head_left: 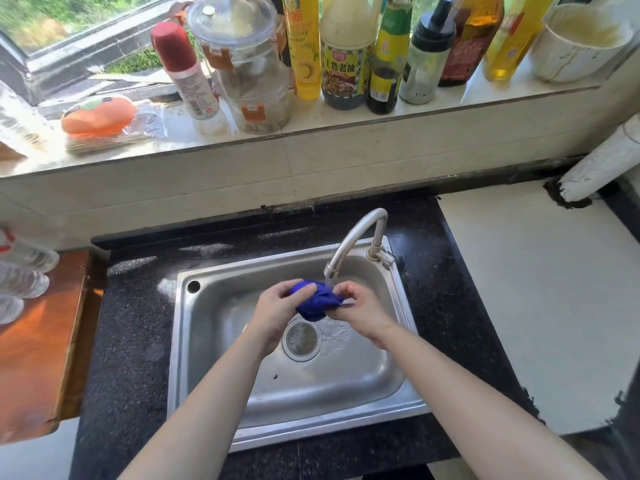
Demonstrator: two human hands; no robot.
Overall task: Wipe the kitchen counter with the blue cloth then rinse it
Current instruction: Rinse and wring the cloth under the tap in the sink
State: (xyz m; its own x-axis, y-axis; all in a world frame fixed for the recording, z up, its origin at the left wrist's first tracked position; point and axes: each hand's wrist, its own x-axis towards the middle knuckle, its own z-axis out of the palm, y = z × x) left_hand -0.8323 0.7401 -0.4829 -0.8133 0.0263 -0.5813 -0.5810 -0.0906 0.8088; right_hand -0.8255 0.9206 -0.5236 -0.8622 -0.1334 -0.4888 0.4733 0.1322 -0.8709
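Blue cloth (317, 301) is bunched under the faucet (349, 244) stream, over the sink (207, 358), at 12 o'clock from the drain (300, 339). Left hand (277, 308) grips it from 9 o'clock; right hand (360, 313) pinches it from 3 o'clock. Judged soft, limp, water-heavy, slick; hold the bunched bulk, not a loose edge.

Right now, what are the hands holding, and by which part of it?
Both hold the bunched blue cloth under the faucet: the left hand grips its left side, the right hand pinches its right end.
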